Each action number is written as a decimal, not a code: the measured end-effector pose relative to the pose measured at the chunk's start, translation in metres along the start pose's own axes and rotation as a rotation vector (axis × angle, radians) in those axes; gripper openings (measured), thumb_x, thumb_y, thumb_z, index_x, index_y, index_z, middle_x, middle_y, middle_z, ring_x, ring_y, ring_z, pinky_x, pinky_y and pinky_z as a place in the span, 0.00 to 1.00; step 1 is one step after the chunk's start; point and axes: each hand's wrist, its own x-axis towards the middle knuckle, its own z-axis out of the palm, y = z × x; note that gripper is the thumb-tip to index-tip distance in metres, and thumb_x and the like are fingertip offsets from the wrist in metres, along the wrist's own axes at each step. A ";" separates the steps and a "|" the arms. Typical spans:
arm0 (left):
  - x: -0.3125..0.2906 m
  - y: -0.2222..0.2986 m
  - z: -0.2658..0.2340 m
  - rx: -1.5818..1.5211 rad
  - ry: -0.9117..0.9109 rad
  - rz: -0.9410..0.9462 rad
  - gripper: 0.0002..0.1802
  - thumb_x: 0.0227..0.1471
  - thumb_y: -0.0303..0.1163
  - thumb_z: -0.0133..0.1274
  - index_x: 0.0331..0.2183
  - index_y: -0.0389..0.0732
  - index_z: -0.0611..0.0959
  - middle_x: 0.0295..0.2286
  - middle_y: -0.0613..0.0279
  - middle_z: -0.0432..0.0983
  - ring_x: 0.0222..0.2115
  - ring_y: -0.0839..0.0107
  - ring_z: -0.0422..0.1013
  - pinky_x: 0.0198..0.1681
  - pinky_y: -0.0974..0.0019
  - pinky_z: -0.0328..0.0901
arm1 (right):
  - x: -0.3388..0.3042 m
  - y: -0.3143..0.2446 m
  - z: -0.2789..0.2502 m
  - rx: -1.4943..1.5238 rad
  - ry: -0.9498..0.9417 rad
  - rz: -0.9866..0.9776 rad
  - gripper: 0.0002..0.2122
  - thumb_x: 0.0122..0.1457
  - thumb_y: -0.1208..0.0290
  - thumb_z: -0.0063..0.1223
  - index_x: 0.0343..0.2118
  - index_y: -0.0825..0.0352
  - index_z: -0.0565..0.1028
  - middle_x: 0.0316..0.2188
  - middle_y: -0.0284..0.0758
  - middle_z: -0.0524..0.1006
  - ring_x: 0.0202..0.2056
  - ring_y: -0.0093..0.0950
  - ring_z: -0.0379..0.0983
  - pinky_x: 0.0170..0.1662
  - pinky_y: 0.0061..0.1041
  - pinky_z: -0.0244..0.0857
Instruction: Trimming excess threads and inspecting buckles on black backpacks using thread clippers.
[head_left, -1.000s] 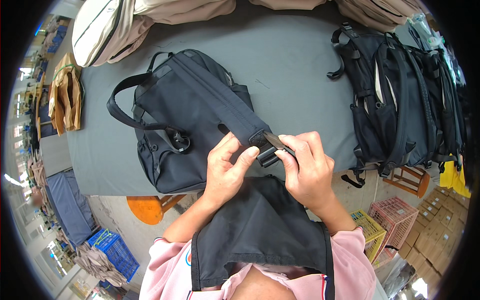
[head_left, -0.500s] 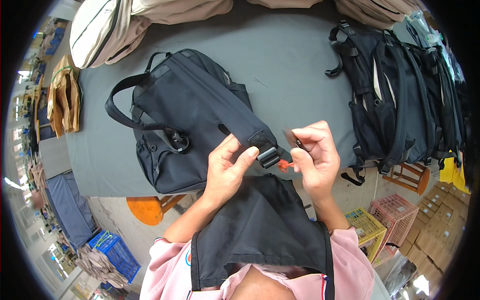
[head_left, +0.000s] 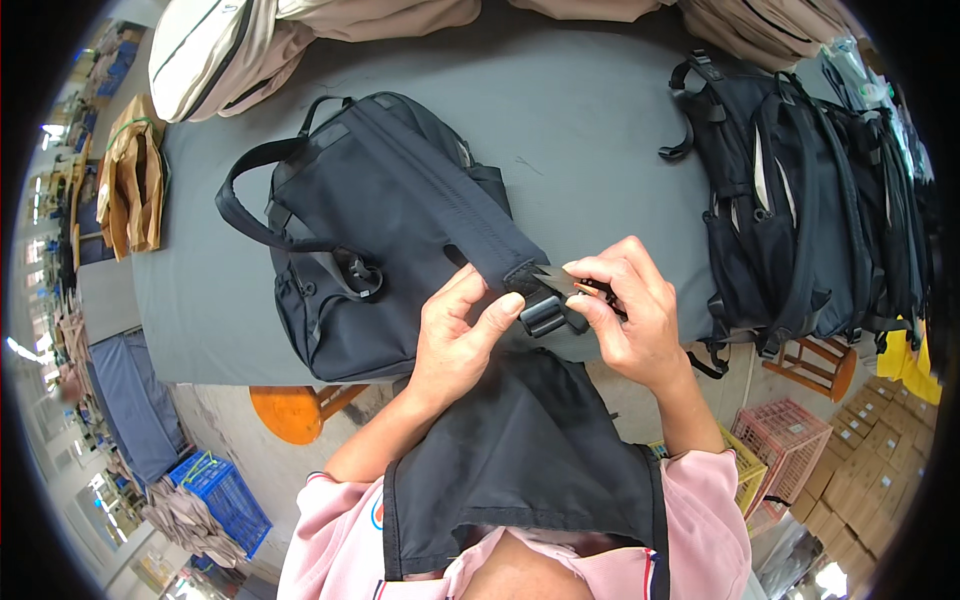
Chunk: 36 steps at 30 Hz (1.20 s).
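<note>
A dark navy backpack (head_left: 345,215) lies on the grey table (head_left: 600,170) in front of me. One of its shoulder straps (head_left: 440,195) stretches toward me, and a black plastic buckle (head_left: 543,316) sits at its end. My left hand (head_left: 458,345) is closed on that strap end, thumb against the buckle's side. In my right hand (head_left: 640,318) is a small pair of thread snips (head_left: 556,279). Their pointed metal blades lie over the stitched strap end, just above the buckle; whether they touch the cloth I cannot tell. My right fingers hide most of the handle.
Several dark backpacks (head_left: 790,200) stand along the table's right side. Beige bags (head_left: 370,20) line the far edge. A brown paper bag (head_left: 132,190) is at the left. Wooden stools (head_left: 290,413), a blue crate (head_left: 225,500) and a pink crate (head_left: 785,445) stand below.
My right hand has turned, bringing the snips' blades left over the strap end. The orange-red bit seen beside the buckle no longer shows there. My left hand keeps its hold.
</note>
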 end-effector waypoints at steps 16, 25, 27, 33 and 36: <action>0.005 -0.004 0.004 0.063 0.045 0.111 0.09 0.51 0.28 0.55 0.33 0.32 0.79 0.26 0.63 0.70 0.28 0.75 0.65 0.34 0.72 0.61 | -0.016 0.002 0.011 0.026 0.115 0.071 0.10 0.46 0.80 0.60 0.34 0.67 0.76 0.25 0.33 0.70 0.20 0.26 0.69 0.22 0.22 0.63; 0.005 -0.006 0.000 0.128 0.045 0.127 0.08 0.50 0.26 0.55 0.33 0.32 0.79 0.27 0.63 0.70 0.29 0.75 0.65 0.35 0.72 0.61 | -0.009 -0.004 0.013 -0.024 0.082 0.038 0.11 0.46 0.80 0.60 0.35 0.67 0.75 0.25 0.33 0.70 0.20 0.24 0.69 0.22 0.22 0.63; 0.004 -0.010 -0.004 0.263 0.036 0.183 0.09 0.50 0.24 0.55 0.35 0.32 0.79 0.29 0.61 0.72 0.31 0.72 0.67 0.37 0.72 0.62 | -0.009 -0.006 0.014 -0.091 0.076 0.020 0.11 0.46 0.80 0.60 0.35 0.67 0.75 0.25 0.33 0.70 0.20 0.24 0.69 0.22 0.22 0.63; 0.007 -0.009 -0.003 0.255 0.074 0.299 0.10 0.48 0.21 0.54 0.36 0.31 0.79 0.35 0.57 0.74 0.36 0.68 0.69 0.42 0.71 0.62 | -0.013 -0.007 0.017 0.001 0.224 0.023 0.12 0.46 0.80 0.61 0.36 0.67 0.76 0.26 0.34 0.70 0.20 0.25 0.69 0.22 0.23 0.64; 0.008 -0.008 -0.004 0.291 0.045 0.289 0.10 0.48 0.21 0.54 0.36 0.31 0.79 0.35 0.57 0.74 0.36 0.68 0.69 0.42 0.72 0.62 | -0.013 -0.010 0.016 -0.005 0.174 0.040 0.13 0.46 0.80 0.61 0.37 0.67 0.76 0.26 0.35 0.71 0.20 0.25 0.70 0.22 0.23 0.64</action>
